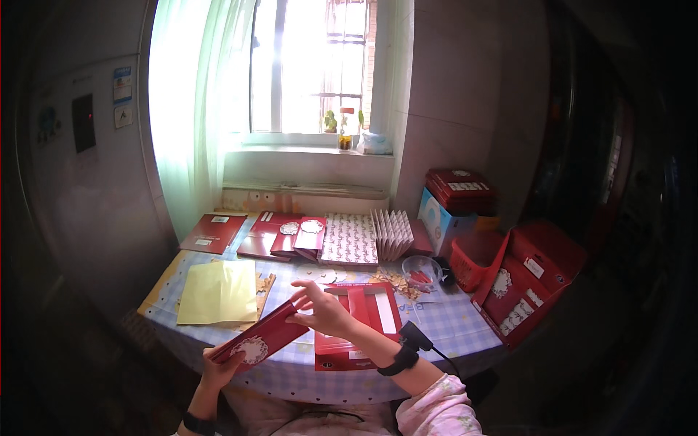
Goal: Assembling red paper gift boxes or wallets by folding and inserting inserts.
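My left hand (219, 368) is closed on the lower left end of a flat red paper sleeve (280, 336), its thumb beside a white lace-like round decoration. The sleeve is held tilted over the table's near edge. At its upper right end my right hand (323, 311) has thumb and fingers about the edge, index finger bent. Under my right forearm lies a red folder-like box (327, 361) with a pale window and a red strip across it. To the left rests a sheet of yellow paper (218, 292) on a brown board.
Along the back stand red folders (213, 234), a stack of patterned cards (350, 238) and fanned folded cards (392, 234). Right of centre are a clear bowl (422, 272), scattered wooden pieces (392, 280), a red basket (472, 261) and an open red box (534, 280).
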Tool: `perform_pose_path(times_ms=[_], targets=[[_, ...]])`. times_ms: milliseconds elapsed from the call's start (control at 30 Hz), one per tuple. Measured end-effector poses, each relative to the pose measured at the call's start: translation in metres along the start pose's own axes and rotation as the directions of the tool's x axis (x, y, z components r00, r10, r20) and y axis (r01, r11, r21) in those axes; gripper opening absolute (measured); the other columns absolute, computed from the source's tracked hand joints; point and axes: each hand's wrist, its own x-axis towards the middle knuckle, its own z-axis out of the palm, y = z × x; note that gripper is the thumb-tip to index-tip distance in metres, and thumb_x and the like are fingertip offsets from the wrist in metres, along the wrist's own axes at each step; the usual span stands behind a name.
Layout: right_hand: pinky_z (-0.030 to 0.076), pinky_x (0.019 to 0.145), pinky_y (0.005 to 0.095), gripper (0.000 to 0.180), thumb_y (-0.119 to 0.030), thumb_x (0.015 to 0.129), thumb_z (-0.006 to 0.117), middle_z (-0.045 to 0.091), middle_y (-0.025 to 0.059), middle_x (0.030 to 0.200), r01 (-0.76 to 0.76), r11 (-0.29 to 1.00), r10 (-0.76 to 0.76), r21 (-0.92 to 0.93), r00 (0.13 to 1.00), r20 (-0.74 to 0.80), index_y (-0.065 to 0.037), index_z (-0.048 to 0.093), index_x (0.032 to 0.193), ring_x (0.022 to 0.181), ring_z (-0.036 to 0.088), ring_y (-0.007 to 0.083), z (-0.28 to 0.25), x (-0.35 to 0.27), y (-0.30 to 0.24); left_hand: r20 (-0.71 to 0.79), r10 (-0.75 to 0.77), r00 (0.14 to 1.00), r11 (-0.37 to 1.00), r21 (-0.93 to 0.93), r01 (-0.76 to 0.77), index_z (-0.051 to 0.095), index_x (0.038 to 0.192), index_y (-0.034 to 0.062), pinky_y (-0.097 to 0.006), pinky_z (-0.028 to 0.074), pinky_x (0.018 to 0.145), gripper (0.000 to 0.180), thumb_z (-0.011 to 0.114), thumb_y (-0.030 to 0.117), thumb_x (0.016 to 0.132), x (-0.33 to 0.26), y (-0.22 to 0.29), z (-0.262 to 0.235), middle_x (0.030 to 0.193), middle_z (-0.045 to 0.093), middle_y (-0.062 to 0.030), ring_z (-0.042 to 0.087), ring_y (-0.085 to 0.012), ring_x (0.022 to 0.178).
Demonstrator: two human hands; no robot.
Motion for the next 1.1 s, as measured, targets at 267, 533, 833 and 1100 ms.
perform_pose_path(times_ms=[267, 533, 833, 1100], targets=[[0.044, 0.077, 0.0248, 0.025, -0.008, 0.081, 0.063, 0.061, 0.0028, 0.093, -0.236, 0.874, 0.045, 0.425, 0.910, 0.412, -0.001, 0.055, 0.104, 0.086, 0.053, 0.0071, 0.003, -0.019, 0.010, -0.009, -0.257, 0.966, 0.854, -0.469, 0.223, 0.062, 0.095, -0.0052, -0.030, 0.051, 0.070, 0.030, 0.071, 0.001, 0.067, -0.020, -0.002, 0.029, 0.088, 0.065, -0.0117, 0.062, -0.0171, 0.077], [0.045, 0.073, 0.0232, 0.020, -0.006, 0.082, 0.062, 0.062, 0.0015, 0.088, -0.078, 0.896, -0.032, 0.437, 0.971, 0.239, 0.001, 0.057, 0.100, 0.081, 0.053, 0.0061, 0.008, -0.036, 0.022, 0.304, -0.193, 0.933, 0.658, -0.665, 0.353, 0.051, 0.112, -0.0044, -0.039, 0.049, 0.082, 0.048, 0.067, -0.002, 0.067, -0.016, 0.031, 0.028, 0.104, 0.059, -0.0143, 0.059, -0.0255, 0.094], [0.046, 0.054, 0.0367, 0.034, -0.023, 0.082, 0.063, 0.060, 0.0193, 0.072, 0.082, 0.997, -0.083, 0.009, 0.988, 0.132, 0.002, 0.047, 0.096, 0.066, 0.060, 0.0344, 0.014, -0.077, 0.005, 0.258, -0.290, 0.921, 0.775, -0.502, 0.385, 0.053, 0.111, -0.0044, -0.040, 0.049, 0.081, 0.046, 0.067, -0.005, 0.067, -0.051, -0.009, 0.022, 0.104, 0.060, -0.0155, 0.060, -0.0258, 0.093], [0.048, 0.066, 0.0375, 0.043, -0.024, 0.085, 0.055, 0.060, 0.0179, 0.089, -0.060, 0.977, 0.138, -0.206, 0.911, 0.389, -0.006, 0.038, 0.120, 0.077, 0.059, 0.0348, -0.036, -0.070, 0.001, 0.284, -0.319, 0.904, 0.748, -0.511, 0.424, 0.053, 0.110, -0.0047, -0.040, 0.049, 0.081, 0.043, 0.062, -0.009, 0.067, -0.046, -0.002, 0.028, 0.103, 0.060, -0.0162, 0.060, -0.0264, 0.093]])
